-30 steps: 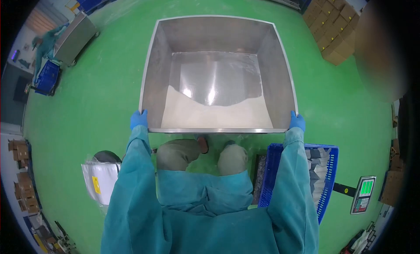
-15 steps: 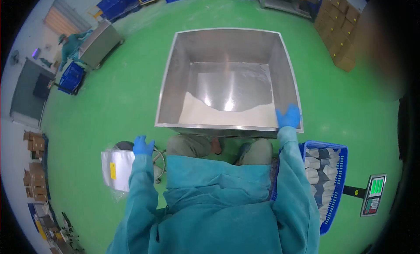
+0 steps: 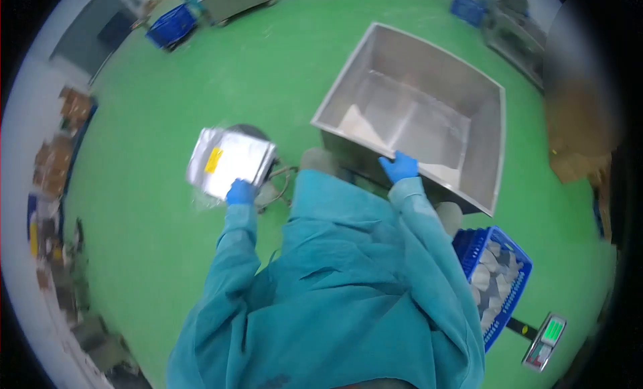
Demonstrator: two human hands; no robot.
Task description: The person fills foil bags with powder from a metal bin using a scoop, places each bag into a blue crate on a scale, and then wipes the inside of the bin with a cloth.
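Note:
My left hand, in a blue glove, touches the near edge of a silvery-white plastic-wrapped packet with a yellow label, which rests on a round stool. Its fingers look bent at the edge, and whether they grip it is unclear. My right hand, also gloved in blue, lies with fingers apart on the near rim of a large steel bin. White powder lies in the bin along its near side.
At the lower right stands a blue basket of white pouches, beside a scale display. Cartons line the left wall. A blue crate and a steel cart are at the top left, near a partly visible person.
The view has turned left, so the bin now appears tilted and farther right. My left hand has come onto the packet's edge. My right hand has shifted left along the bin's rim.

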